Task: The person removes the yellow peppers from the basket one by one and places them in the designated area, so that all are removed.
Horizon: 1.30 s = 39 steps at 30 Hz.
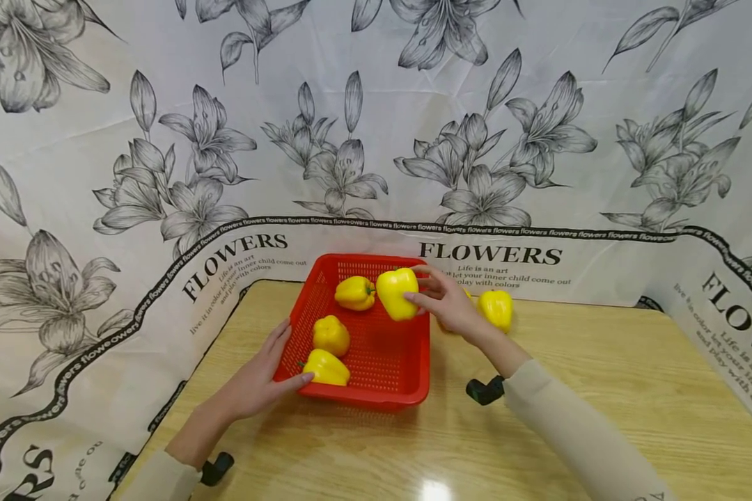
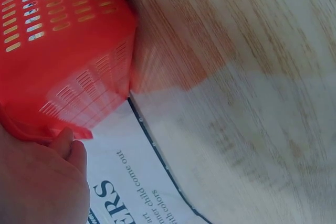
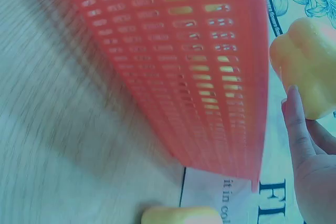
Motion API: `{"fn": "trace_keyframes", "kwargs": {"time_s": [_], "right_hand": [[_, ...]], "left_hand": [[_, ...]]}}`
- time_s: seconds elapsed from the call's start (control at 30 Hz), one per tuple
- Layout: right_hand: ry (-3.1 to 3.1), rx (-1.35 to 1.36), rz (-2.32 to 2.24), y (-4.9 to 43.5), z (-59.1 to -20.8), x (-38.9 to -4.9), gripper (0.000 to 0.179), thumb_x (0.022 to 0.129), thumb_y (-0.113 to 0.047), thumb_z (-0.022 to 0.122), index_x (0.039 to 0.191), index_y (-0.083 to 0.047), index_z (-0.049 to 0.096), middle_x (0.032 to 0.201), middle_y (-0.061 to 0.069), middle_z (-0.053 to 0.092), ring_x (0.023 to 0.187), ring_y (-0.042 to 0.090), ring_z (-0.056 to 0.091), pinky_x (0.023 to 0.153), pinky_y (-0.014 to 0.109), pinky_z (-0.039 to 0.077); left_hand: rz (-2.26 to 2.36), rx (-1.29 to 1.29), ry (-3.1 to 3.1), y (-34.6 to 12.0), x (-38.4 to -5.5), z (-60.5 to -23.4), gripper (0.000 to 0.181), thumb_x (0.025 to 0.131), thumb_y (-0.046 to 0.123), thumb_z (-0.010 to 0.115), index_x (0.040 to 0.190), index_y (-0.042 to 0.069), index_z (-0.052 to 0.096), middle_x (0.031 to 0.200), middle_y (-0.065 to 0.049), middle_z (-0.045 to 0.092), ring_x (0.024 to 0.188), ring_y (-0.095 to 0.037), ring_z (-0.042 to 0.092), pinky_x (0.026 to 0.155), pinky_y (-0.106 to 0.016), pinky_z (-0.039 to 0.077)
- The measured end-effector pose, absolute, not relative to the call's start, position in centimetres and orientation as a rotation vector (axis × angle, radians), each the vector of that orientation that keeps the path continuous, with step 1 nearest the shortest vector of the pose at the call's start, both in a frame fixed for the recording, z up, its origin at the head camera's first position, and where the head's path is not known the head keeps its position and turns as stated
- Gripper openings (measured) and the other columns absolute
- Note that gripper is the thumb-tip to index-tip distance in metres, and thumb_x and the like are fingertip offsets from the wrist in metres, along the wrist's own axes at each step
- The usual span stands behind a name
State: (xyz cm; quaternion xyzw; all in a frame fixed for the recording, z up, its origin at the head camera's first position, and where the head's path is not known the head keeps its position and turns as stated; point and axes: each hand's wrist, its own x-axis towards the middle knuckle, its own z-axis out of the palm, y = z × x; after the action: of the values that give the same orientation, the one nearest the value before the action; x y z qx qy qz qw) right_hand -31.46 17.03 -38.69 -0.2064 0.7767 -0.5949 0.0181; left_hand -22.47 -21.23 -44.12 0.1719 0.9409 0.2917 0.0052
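My right hand [image 1: 448, 303] grips a yellow bell pepper [image 1: 397, 293] above the right side of a red plastic basket [image 1: 382, 396]. In the right wrist view the fingers and thumb hold that pepper [image 3: 310, 69] beyond the basket's rim. My left hand [image 1: 260, 379] holds the basket's left rim, thumb over the edge near the front corner; in the left wrist view its fingertips curl at the rim [image 2: 79, 131]. Inside the basket lie three yellow bell peppers: one at the back [image 1: 354, 293], one at the middle left [image 1: 331, 336] and one at the front left [image 1: 326, 369].
On the wooden table [image 1: 570, 390], right of the basket, sits a yellow pepper [image 1: 496, 310], with another partly hidden behind my right hand. A flower-printed cloth [image 1: 351, 174] hangs behind the table and along its sides. Black wrist devices show at both wrists.
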Motion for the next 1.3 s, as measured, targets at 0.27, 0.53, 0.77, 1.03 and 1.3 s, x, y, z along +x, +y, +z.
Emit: {"fn": "trace_keyframes", "kwargs": {"time_s": [0.27, 0.53, 0.77, 1.03, 1.3], "right_hand": [[2.457, -0.613, -1.762, 19.6, -38.2, -30.4, 0.06, 0.098, -0.027, 0.072, 0.15, -0.014, 0.046, 0.148, 0.02, 0.053, 0.129, 0.039, 0.058, 0.082, 0.037, 0.06], [2.521, -0.614, -1.694, 21.8, -38.1, -30.2, 0.062, 0.099, -0.027, 0.071, 0.152, -0.012, 0.044, 0.145, 0.026, 0.053, 0.119, 0.039, 0.065, 0.083, 0.042, 0.061], [2.569, -0.59, -1.666, 23.3, -38.3, -29.9, 0.062, 0.098, -0.023, 0.072, 0.152, -0.009, 0.044, 0.142, 0.028, 0.055, 0.117, 0.041, 0.065, 0.081, 0.041, 0.062], [2.617, -0.532, -1.613, 25.5, -38.4, -29.6, 0.061, 0.099, -0.029, 0.07, 0.152, -0.013, 0.043, 0.147, 0.029, 0.051, 0.114, 0.04, 0.066, 0.079, 0.033, 0.061], [2.68, -0.519, -1.556, 27.6, -38.1, -29.6, 0.063, 0.101, -0.03, 0.068, 0.153, -0.008, 0.041, 0.144, 0.032, 0.052, 0.097, 0.031, 0.071, 0.078, 0.031, 0.061]], "left_hand": [[0.898, 0.554, 2.952, -21.3, -22.6, -44.1, 0.111, 0.088, 0.075, 0.059, 0.166, 0.014, 0.009, 0.173, -0.003, 0.005, 0.151, -0.04, 0.029, 0.112, -0.063, 0.038], [0.897, 0.566, 2.955, -21.3, -22.7, -43.8, 0.112, 0.088, 0.075, 0.059, 0.166, 0.013, 0.008, 0.173, -0.003, 0.003, 0.153, -0.039, 0.026, 0.114, -0.062, 0.036], [0.896, 0.565, 2.961, -21.3, -22.7, -44.1, 0.111, 0.089, 0.075, 0.059, 0.166, 0.012, 0.008, 0.173, -0.007, 0.004, 0.153, -0.041, 0.024, 0.114, -0.063, 0.034], [0.898, 0.589, 2.969, -21.4, -22.6, -44.1, 0.111, 0.089, 0.074, 0.059, 0.166, 0.011, 0.008, 0.173, -0.008, 0.005, 0.153, -0.041, 0.024, 0.115, -0.063, 0.033], [0.895, 0.574, 2.966, -21.5, -22.6, -44.1, 0.112, 0.088, 0.075, 0.059, 0.166, 0.012, 0.008, 0.173, -0.005, 0.005, 0.152, -0.04, 0.026, 0.115, -0.061, 0.035]]}}
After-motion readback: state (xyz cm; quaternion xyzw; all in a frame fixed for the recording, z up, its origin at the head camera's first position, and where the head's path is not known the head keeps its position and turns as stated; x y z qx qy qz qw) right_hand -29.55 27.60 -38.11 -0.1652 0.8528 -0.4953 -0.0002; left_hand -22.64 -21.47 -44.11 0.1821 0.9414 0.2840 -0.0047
